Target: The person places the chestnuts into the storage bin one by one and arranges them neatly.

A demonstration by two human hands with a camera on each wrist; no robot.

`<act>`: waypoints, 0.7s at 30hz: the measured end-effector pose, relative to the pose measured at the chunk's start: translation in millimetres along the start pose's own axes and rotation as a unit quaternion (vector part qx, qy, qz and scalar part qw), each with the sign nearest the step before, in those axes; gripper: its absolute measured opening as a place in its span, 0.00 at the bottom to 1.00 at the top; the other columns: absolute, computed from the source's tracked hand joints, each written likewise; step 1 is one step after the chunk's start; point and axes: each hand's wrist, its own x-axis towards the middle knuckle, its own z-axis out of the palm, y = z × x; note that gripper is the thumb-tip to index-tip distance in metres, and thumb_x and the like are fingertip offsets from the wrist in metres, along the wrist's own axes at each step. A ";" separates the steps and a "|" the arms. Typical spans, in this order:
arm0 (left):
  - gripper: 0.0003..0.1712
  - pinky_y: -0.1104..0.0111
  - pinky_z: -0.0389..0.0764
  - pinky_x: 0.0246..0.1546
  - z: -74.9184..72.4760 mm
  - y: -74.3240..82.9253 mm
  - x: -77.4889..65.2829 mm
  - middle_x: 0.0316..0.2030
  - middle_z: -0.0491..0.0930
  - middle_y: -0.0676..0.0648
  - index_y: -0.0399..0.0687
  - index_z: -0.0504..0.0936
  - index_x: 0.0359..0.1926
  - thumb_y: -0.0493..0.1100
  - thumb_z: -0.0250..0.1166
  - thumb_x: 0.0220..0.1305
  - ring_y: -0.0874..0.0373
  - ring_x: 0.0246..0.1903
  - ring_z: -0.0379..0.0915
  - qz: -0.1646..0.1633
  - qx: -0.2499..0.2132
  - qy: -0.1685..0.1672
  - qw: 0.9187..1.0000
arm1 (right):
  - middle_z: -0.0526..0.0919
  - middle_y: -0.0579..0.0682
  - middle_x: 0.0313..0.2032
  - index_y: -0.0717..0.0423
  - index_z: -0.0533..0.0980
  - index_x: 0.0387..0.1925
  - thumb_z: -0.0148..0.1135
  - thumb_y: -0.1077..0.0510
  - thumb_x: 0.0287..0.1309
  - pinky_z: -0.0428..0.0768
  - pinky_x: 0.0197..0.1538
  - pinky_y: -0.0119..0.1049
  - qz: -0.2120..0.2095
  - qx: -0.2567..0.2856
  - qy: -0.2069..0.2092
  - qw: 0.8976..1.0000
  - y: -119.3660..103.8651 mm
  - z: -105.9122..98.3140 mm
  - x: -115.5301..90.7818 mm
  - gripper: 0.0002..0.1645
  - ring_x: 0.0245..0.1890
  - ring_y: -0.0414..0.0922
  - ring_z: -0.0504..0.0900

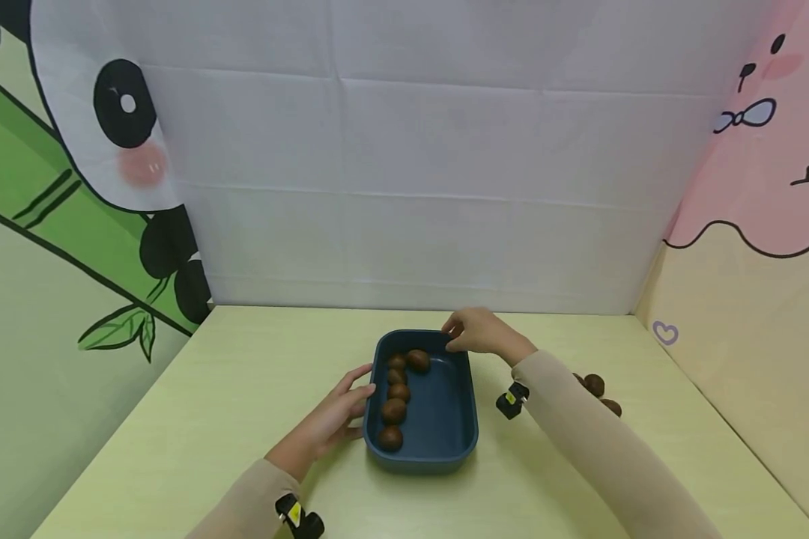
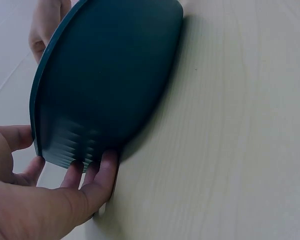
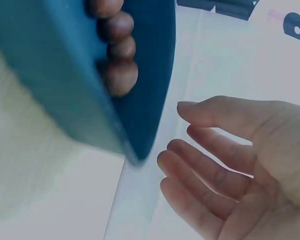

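A dark blue rectangular box point(image 1: 438, 408) sits upright on the table. Several round brown balls point(image 1: 394, 411), nut-like in look, line its left wall, and another brown ball point(image 1: 419, 361) lies near its far end. My left hand point(image 1: 333, 419) touches the outside of the left wall; its fingers point(image 2: 106, 175) spread along the wall in the left wrist view. Over the far right corner hovers my right hand point(image 1: 482, 331). Its fingers point(image 3: 210, 170) are loosely bent, apart from the box and holding nothing in the right wrist view.
More brown balls point(image 1: 595, 385) lie on the table to the right, partly hidden by the right sleeve point(image 1: 600, 434). A white cloth point(image 1: 411, 187) hangs behind the pale wooden table point(image 1: 256, 374). Painted walls flank both sides.
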 end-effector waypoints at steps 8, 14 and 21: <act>0.34 0.48 0.75 0.54 -0.5 -0.4 -0.6 0.65 0.71 0.34 0.57 0.50 0.78 0.51 0.52 0.78 0.44 0.61 0.73 -0.002 0.002 -0.002 1.000 | 0.85 0.57 0.45 0.63 0.81 0.51 0.70 0.60 0.59 0.81 0.47 0.46 0.030 0.008 0.007 1.000 38.8 -10.9 -32.1 0.19 0.46 0.53 0.83; 0.35 0.48 0.76 0.53 -1.6 0.9 -1.5 0.66 0.69 0.34 0.58 0.51 0.78 0.52 0.54 0.77 0.44 0.61 0.73 0.001 0.002 -0.003 1.000 | 0.85 0.57 0.43 0.64 0.81 0.50 0.70 0.60 0.59 0.80 0.49 0.50 0.052 -0.002 -0.002 0.999 67.8 -15.7 -57.1 0.19 0.46 0.54 0.82; 0.36 0.48 0.75 0.54 -1.6 0.7 -0.9 0.67 0.68 0.34 0.58 0.50 0.78 0.53 0.55 0.76 0.44 0.61 0.72 0.003 0.002 -0.004 1.000 | 0.84 0.56 0.42 0.66 0.80 0.50 0.70 0.61 0.58 0.78 0.50 0.52 0.090 -0.008 -0.003 0.996 98.8 -16.6 -81.0 0.20 0.43 0.53 0.81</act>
